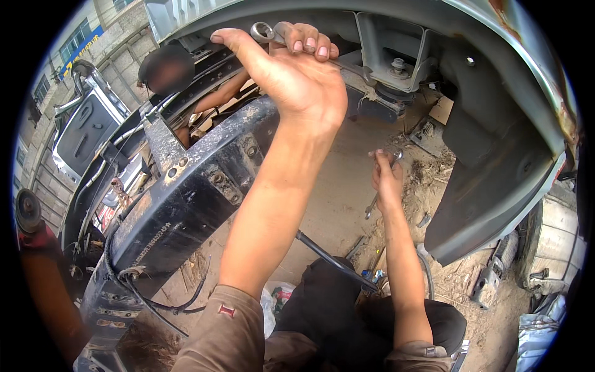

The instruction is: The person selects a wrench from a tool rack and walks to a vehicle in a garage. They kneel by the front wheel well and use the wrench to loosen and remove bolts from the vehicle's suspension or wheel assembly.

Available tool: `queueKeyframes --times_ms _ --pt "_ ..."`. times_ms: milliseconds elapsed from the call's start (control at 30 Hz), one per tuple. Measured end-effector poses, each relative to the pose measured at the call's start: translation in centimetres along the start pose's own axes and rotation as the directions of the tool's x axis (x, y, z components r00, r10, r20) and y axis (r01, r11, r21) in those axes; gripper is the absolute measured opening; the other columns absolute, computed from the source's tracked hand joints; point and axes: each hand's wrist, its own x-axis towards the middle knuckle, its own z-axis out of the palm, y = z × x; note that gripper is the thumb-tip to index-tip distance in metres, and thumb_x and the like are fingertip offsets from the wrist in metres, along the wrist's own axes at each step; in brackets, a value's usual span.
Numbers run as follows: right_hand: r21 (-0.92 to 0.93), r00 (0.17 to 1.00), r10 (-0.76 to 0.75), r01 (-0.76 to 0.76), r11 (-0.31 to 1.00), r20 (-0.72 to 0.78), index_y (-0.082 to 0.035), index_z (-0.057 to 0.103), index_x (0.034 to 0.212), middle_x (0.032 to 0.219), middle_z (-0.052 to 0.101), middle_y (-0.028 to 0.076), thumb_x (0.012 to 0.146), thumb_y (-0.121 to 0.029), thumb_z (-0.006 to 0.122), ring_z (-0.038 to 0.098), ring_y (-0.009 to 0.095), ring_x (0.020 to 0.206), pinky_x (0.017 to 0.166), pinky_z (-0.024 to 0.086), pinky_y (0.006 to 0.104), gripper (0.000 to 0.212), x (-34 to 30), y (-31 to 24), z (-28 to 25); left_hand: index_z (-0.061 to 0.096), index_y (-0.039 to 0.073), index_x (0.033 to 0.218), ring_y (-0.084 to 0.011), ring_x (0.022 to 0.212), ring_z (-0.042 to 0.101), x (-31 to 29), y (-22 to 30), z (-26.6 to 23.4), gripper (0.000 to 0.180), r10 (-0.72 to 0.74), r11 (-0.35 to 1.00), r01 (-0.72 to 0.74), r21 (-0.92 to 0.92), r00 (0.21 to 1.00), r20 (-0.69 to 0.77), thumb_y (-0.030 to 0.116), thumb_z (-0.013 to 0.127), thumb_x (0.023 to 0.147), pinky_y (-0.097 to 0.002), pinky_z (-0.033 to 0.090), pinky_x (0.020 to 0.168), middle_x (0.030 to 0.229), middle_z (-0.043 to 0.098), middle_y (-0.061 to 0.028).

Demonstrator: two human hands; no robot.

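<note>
My left hand (310, 77) is raised under the grey body panel, palm toward me and thumb stretched out. Its fingers curl over a steel wrench, whose ring end (262, 32) sticks out between thumb and index finger. To the right of that hand, a bolt (398, 64) sits in a grey bracket (393, 43) with a dark rubber mount below it. Lower down, my right hand (388, 181) is closed around a second wrench (370, 209), with one end above the fingers and the other pointing at the ground. It touches nothing else.
A black frame rail (180, 211) runs diagonally on the left, with cables (155, 304) hanging off it. Another person (217, 96) reaches in behind it. A grey curved panel (502, 161) hangs at right. Metal parts (489, 282) lie on the dirt ground.
</note>
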Motion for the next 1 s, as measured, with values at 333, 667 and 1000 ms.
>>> queueKeyframes --times_ms 333,667,1000 --pt "-0.006 0.994 0.019 -0.020 1.000 -0.104 -0.007 0.059 0.088 0.065 0.041 -0.008 0.094 -0.029 0.059 0.028 0.001 0.044 0.040 0.017 0.0206 0.023 -3.1 -0.8 -0.3 0.030 0.014 0.057 -0.0156 0.055 0.030 0.5 0.5 -0.1 0.057 -0.064 0.974 0.011 -0.224 0.971 -0.229 0.063 0.038 0.087 -0.0314 0.029 0.063 0.055 0.034 -0.0008" --pt "-0.281 0.999 0.023 -0.035 0.959 -0.048 0.000 0.064 0.097 0.085 0.059 0.003 0.094 -0.027 0.058 0.048 0.011 0.078 0.073 0.035 0.0278 0.028 -4.5 3.1 -1.3 0.028 0.014 0.061 -0.0158 0.062 0.032 -1.2 -4.6 0.6 0.054 -0.011 0.926 -0.164 -0.340 0.888 -0.459 0.058 0.031 0.092 -0.0305 0.031 0.065 0.060 0.035 -0.0022" --pt "-0.429 0.955 0.051 0.083 0.899 0.292 0.006 0.062 0.115 0.104 0.069 0.015 0.089 -0.022 0.065 0.063 0.021 0.098 0.088 0.050 0.0349 0.038 -9.0 9.8 -5.3 0.029 0.014 0.068 -0.0176 0.073 0.035 -1.3 -4.4 1.4 0.039 0.058 0.885 -0.350 -0.307 0.736 -0.675 0.040 0.025 0.097 -0.0355 0.036 0.081 0.071 0.035 -0.0024"
